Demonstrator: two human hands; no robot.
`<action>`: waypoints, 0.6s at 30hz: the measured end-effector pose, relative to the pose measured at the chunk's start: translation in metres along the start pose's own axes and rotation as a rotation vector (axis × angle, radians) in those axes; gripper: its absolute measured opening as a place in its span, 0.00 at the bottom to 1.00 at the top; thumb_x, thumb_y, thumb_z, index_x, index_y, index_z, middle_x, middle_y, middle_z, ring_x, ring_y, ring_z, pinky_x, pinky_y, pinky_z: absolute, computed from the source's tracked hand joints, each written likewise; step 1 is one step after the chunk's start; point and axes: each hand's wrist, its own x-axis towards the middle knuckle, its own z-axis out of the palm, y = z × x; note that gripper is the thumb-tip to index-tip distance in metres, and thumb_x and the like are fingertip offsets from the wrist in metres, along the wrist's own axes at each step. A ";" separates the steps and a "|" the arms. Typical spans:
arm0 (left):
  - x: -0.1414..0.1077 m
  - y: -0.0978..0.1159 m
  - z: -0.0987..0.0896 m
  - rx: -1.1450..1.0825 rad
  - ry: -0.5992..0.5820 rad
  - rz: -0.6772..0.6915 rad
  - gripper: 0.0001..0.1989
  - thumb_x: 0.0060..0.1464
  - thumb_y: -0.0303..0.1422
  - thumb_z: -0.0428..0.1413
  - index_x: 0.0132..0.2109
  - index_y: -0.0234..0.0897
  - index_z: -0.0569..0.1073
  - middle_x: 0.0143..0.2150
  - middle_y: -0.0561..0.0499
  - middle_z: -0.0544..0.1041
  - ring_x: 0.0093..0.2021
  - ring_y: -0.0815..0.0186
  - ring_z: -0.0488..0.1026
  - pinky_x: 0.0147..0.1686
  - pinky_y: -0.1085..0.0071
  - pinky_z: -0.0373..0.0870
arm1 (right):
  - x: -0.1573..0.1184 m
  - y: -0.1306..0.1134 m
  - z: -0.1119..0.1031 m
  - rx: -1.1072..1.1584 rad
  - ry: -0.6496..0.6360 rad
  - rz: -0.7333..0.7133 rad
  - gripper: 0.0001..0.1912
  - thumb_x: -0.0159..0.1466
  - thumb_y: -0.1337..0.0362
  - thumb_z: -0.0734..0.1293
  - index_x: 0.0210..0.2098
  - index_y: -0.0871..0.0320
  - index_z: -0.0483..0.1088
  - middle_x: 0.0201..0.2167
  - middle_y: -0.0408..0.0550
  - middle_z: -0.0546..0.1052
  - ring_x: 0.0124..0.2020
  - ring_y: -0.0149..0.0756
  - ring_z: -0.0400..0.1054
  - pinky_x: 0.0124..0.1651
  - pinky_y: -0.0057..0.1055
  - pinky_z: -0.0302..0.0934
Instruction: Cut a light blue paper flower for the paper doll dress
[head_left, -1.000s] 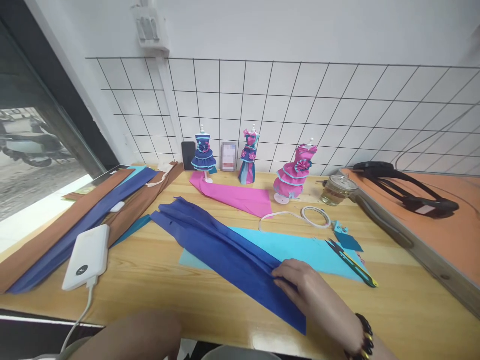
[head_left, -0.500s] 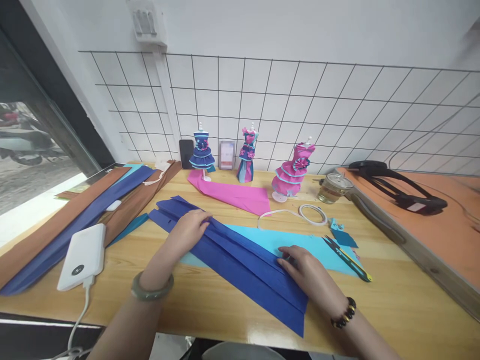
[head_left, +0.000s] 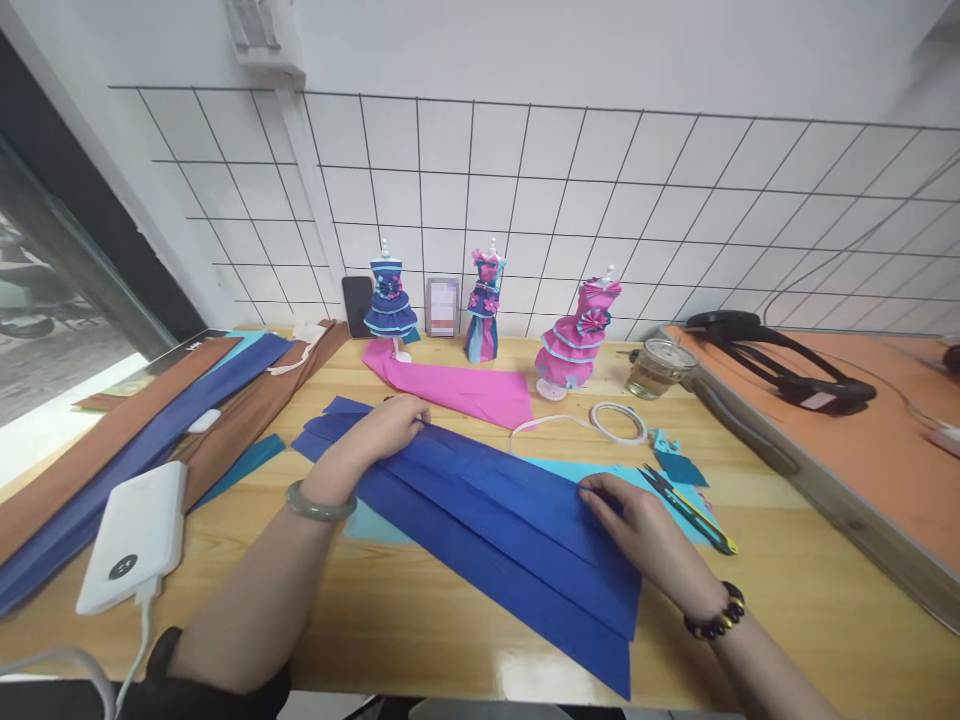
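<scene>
Blue sheet (head_left: 495,510), wider-spread than before — left fingers (head_left: 412,412) and right fingers (head_left: 606,487) pinched on its edge

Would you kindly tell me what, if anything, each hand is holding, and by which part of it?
The left hand and right hand hold the blue sheet by its far edge, one toward each end.
</scene>
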 end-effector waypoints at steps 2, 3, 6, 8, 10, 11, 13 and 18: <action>0.005 0.002 -0.002 -0.026 0.012 0.009 0.11 0.47 0.26 0.46 0.36 0.36 0.71 0.36 0.47 0.74 0.37 0.62 0.70 0.37 0.69 0.64 | 0.002 0.004 -0.004 0.012 0.012 0.032 0.12 0.61 0.58 0.54 0.34 0.56 0.66 0.31 0.48 0.74 0.32 0.38 0.68 0.36 0.34 0.61; 0.007 0.003 -0.002 -0.036 0.018 0.012 0.12 0.48 0.26 0.45 0.37 0.36 0.70 0.37 0.48 0.74 0.38 0.62 0.70 0.37 0.69 0.64 | 0.002 0.006 -0.006 0.017 0.014 0.042 0.12 0.61 0.59 0.54 0.35 0.56 0.66 0.32 0.48 0.74 0.32 0.38 0.68 0.36 0.34 0.61; 0.012 0.002 0.002 -0.078 0.044 0.021 0.13 0.48 0.25 0.45 0.39 0.35 0.70 0.38 0.48 0.74 0.39 0.62 0.70 0.39 0.69 0.64 | 0.004 0.013 -0.008 -0.001 0.016 0.057 0.12 0.60 0.60 0.56 0.38 0.56 0.66 0.35 0.48 0.75 0.36 0.40 0.69 0.39 0.35 0.61; 0.013 0.000 0.007 -0.112 0.060 0.030 0.13 0.47 0.24 0.45 0.39 0.35 0.71 0.39 0.47 0.75 0.40 0.63 0.70 0.41 0.69 0.64 | 0.004 0.017 -0.007 -0.036 0.018 0.054 0.12 0.59 0.62 0.57 0.41 0.57 0.66 0.38 0.49 0.74 0.39 0.41 0.68 0.42 0.36 0.61; 0.013 -0.003 0.012 -0.126 0.071 0.040 0.14 0.46 0.24 0.46 0.39 0.34 0.72 0.39 0.47 0.75 0.40 0.63 0.70 0.42 0.69 0.63 | 0.003 0.021 -0.005 -0.074 0.029 0.031 0.13 0.59 0.63 0.57 0.42 0.57 0.66 0.41 0.50 0.74 0.41 0.41 0.68 0.44 0.36 0.60; 0.012 -0.005 0.014 -0.118 0.072 0.042 0.14 0.46 0.24 0.46 0.38 0.35 0.72 0.39 0.47 0.75 0.40 0.63 0.70 0.42 0.69 0.63 | 0.003 0.022 -0.003 -0.091 0.041 0.012 0.13 0.59 0.63 0.57 0.42 0.57 0.66 0.41 0.50 0.73 0.42 0.41 0.68 0.44 0.37 0.60; 0.011 -0.008 0.017 -0.094 0.063 0.041 0.13 0.45 0.24 0.47 0.37 0.35 0.72 0.37 0.47 0.74 0.40 0.62 0.69 0.41 0.69 0.63 | 0.001 0.025 0.000 -0.130 0.081 -0.045 0.13 0.59 0.64 0.57 0.42 0.57 0.66 0.40 0.50 0.74 0.41 0.40 0.67 0.44 0.37 0.60; 0.010 -0.016 0.025 -0.058 0.010 0.035 0.10 0.45 0.24 0.47 0.32 0.36 0.72 0.34 0.48 0.74 0.39 0.62 0.68 0.41 0.67 0.62 | -0.009 0.027 0.006 -0.297 0.132 -0.219 0.12 0.61 0.66 0.57 0.40 0.57 0.68 0.36 0.51 0.73 0.38 0.40 0.66 0.42 0.38 0.59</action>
